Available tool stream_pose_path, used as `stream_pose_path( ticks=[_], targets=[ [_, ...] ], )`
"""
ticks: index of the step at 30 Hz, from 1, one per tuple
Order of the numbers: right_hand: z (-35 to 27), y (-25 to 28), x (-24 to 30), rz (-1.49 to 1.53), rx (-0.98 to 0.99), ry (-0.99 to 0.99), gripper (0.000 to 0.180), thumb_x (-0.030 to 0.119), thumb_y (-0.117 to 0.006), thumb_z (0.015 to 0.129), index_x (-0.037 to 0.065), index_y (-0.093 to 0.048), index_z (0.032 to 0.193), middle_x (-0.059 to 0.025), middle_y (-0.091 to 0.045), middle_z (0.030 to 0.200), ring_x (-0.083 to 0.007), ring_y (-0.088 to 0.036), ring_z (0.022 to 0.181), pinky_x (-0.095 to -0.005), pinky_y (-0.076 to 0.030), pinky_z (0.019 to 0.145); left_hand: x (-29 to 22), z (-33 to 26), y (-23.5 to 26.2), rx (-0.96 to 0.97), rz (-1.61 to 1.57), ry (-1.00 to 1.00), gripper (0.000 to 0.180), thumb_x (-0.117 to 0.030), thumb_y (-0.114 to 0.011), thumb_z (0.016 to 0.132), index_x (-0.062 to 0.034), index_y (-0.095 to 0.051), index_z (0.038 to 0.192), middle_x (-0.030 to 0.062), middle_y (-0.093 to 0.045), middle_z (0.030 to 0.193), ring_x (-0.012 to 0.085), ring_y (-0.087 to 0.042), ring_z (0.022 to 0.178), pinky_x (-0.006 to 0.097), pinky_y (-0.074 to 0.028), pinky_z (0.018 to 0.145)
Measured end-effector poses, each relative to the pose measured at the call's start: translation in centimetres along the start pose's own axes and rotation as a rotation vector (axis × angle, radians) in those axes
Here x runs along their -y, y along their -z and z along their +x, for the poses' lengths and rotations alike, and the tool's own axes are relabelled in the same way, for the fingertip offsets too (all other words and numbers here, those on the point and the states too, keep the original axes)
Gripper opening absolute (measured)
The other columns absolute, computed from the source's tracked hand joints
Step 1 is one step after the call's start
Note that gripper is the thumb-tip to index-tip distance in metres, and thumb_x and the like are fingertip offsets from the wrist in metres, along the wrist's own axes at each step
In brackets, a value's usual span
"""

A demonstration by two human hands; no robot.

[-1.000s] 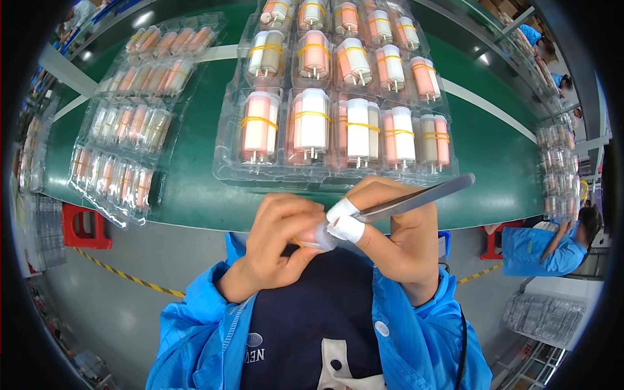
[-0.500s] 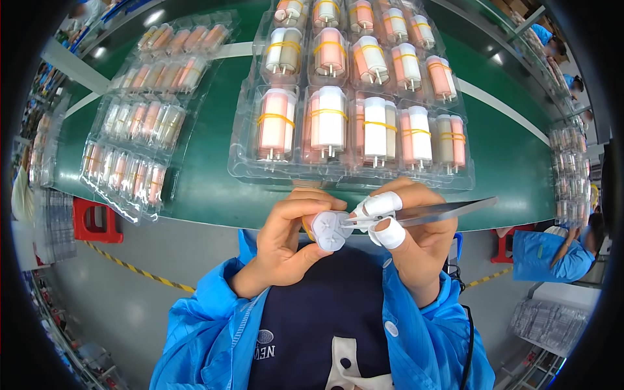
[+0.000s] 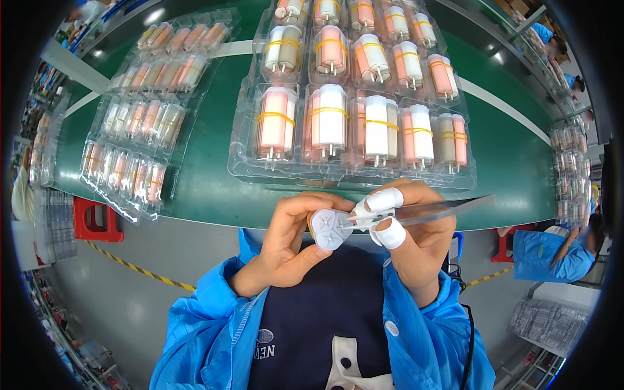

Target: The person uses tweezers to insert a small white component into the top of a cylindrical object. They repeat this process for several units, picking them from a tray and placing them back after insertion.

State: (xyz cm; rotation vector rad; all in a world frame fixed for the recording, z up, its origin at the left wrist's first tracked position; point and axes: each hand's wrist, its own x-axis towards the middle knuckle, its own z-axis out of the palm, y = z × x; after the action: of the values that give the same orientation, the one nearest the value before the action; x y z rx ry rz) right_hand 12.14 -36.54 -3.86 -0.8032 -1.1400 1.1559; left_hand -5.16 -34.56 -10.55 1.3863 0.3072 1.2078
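In front of my chest, my left hand (image 3: 290, 242) grips a bundle of three tubes (image 3: 326, 238) between thumb and fingers. Its pale, rounded ends face up, and a bit of yellow-orange band shows at its left side. My right hand (image 3: 416, 237), with white covers on thumb and index finger, pinches metal tweezers (image 3: 434, 211) with white tips. Those tips reach the right side of the bundle's end; whether they grip anything there is too small to tell. Just beyond both hands stands a clear plastic tray (image 3: 260, 170) holding rows of pink, white and grey tube bundles with yellow rubber bands.
Another clear tray (image 3: 133, 207) of banded tubes lies at the left on the green table (image 3: 208, 195). More trays (image 3: 567, 175) stand at the far right. Red stools (image 3: 97, 221) are beyond the table's near edge. A co-worker in blue (image 3: 549, 253) sits at the right.
The bundle has turned slightly in my left hand and shifted a little. The tweezers have tilted slightly, with their tips still at the bundle's end.
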Motion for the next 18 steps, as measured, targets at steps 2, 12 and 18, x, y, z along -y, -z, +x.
stream_pose_path(
  ticks=[2,12,18],
  targets=[
    [-0.06,-0.06,-0.01,0.029,-0.006,-0.020,0.023,-0.004,-0.067,0.080,-0.006,-0.060,0.102,-0.0125,-0.064,0.092,-0.0171,-0.064,0.086,-0.0278,-0.052,0.075,-0.11,-0.04,0.04,0.007,-0.008,0.013,0.046,-0.012,-0.060,0.089,-0.0008,-0.035,0.125,0.0243,-0.048,0.126,0.0295,-0.049,0.119,0.041,-0.038,0.100],
    [-0.25,0.08,-0.22,0.085,-0.032,-0.057,0.025,-0.004,-0.065,0.081,-0.007,-0.057,0.104,-0.0132,-0.065,0.094,-0.0168,-0.065,0.088,-0.0277,-0.053,0.076,-0.17,-0.11,-0.07,0.005,-0.023,0.053,0.044,-0.009,-0.059,0.089,-0.0006,-0.034,0.125,0.0263,-0.046,0.129,0.0297,-0.049,0.120,0.042,-0.037,0.102],
    [-0.41,0.47,-0.70,0.016,-0.026,-0.077,0.023,-0.003,-0.066,0.081,-0.005,-0.060,0.102,-0.0113,-0.064,0.094,-0.0160,-0.063,0.087,-0.0268,-0.051,0.075,-0.29,-0.10,0.11,0.016,-0.014,0.072,0.048,-0.009,-0.063,0.087,-0.0022,-0.032,0.124,0.0253,-0.048,0.126,0.0270,-0.053,0.115,0.038,-0.043,0.095]
  ],
)
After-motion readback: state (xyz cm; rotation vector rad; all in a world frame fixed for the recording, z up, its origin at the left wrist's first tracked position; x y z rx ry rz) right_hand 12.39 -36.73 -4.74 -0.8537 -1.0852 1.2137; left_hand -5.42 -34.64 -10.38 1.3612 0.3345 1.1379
